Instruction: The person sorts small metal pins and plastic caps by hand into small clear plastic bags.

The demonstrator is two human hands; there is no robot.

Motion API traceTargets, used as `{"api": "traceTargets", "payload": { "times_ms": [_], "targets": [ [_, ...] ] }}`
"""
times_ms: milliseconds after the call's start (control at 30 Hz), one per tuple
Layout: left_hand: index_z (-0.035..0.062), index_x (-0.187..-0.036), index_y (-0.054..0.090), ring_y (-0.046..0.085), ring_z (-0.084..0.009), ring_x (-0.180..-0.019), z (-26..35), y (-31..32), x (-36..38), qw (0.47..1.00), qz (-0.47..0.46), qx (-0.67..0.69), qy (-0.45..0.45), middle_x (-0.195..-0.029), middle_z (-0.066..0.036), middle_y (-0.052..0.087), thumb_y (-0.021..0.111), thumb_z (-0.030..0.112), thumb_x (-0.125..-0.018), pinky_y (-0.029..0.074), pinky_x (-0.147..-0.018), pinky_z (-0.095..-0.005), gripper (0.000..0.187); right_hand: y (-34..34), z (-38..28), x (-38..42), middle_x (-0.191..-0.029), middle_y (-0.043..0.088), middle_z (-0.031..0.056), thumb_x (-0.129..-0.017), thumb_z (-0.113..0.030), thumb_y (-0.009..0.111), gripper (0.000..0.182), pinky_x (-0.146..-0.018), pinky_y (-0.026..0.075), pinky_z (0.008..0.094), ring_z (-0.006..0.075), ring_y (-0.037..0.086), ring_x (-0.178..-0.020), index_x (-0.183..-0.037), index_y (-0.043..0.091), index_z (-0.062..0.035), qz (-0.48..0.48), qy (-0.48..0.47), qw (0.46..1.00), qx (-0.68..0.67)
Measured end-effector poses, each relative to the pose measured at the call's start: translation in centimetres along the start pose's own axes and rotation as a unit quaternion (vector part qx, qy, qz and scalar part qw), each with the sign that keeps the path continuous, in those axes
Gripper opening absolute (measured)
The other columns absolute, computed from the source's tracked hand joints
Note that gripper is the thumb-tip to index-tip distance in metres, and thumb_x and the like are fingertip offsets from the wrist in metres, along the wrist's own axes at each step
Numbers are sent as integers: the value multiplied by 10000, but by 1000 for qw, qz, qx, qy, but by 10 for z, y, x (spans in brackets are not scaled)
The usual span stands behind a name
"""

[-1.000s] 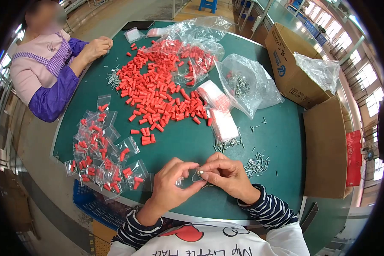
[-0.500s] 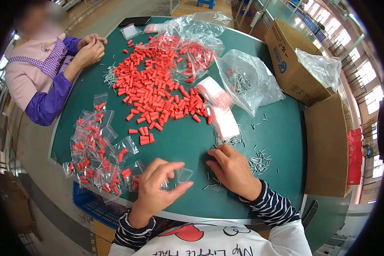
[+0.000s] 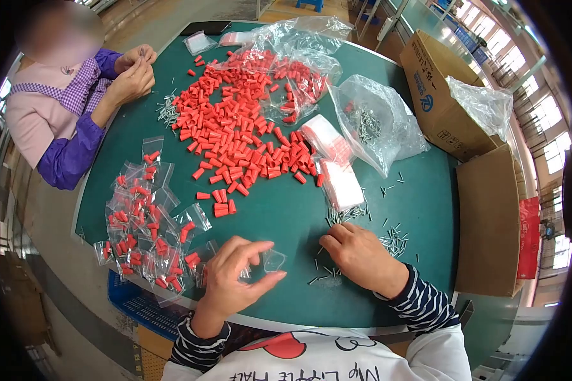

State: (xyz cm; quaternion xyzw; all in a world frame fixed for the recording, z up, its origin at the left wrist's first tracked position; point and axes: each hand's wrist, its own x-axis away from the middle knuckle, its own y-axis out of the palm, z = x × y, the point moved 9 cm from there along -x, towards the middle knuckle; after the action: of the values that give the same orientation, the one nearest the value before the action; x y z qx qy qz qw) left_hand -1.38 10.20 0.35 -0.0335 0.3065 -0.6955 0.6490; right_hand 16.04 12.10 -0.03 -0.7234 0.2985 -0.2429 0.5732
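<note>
My left hand holds a small clear plastic bag, its mouth spread between curved fingers and thumb. My right hand is just above the table, thumb and fingertips pinched together; what is between them is too small to make out. Loose metal screws lie below its fingers, with more screws beside it. Beyond the right hand is a stack of flat bags. A large heap of red plastic plugs covers the middle of the table. Filled bags with red plugs are piled left of my left hand.
Across the green table, a co-worker's hands are held together at the far left edge. A large clear bag with screws stands right of the heap. Cardboard boxes line the right side. A blue crate sits below the near left edge.
My right hand has moved slightly right and away from my body, towards the screws. My left hand keeps the small bag in nearly the same place.
</note>
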Motion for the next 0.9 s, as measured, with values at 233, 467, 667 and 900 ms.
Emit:
{"api": "traceTargets", "payload": {
  "times_ms": [233, 467, 667, 900],
  "targets": [
    [54, -1065, 672, 532, -144, -659, -1, 1, 0, 1000, 4, 5, 3, -792, -45, 549, 891, 110, -605, 445, -571, -273, 512, -4, -5, -6, -882, 568, 111, -780, -86, 598, 139, -754, 514, 368, 275, 607, -851, -896, 602, -9, -24, -39, 999, -4],
    [64, -1070, 666, 547, -157, -665, -1, 1, 0, 1000, 2, 8, 4, -790, -46, 552, 890, 124, -611, 456, -574, -288, 515, -1, -11, -6, -896, 561, 112, -776, -68, 593, 153, -746, 518, 369, 285, 607, -860, -919, 615, -19, -40, -66, 995, -63],
    [70, -1072, 663, 548, -155, -666, 0, -1, 0, 1000, 8, 15, 6, -786, -43, 550, 890, 128, -614, 455, -567, -287, 515, 0, -12, -5, -866, 559, 113, -767, -74, 620, 129, -721, 521, 384, 285, 609, -826, -884, 606, -22, -49, -40, 998, -16],
    [68, -1080, 662, 543, -150, -666, -5, -4, 1, 999, 26, 11, -18, -785, -38, 539, 887, 127, -618, 448, -567, -280, 517, -44, -19, -28, -936, 611, 125, -769, 20, 677, 202, -700, 539, 355, 286, 641, -831, -966, 643, -10, 113, -38, 953, -280]
  ]
}}
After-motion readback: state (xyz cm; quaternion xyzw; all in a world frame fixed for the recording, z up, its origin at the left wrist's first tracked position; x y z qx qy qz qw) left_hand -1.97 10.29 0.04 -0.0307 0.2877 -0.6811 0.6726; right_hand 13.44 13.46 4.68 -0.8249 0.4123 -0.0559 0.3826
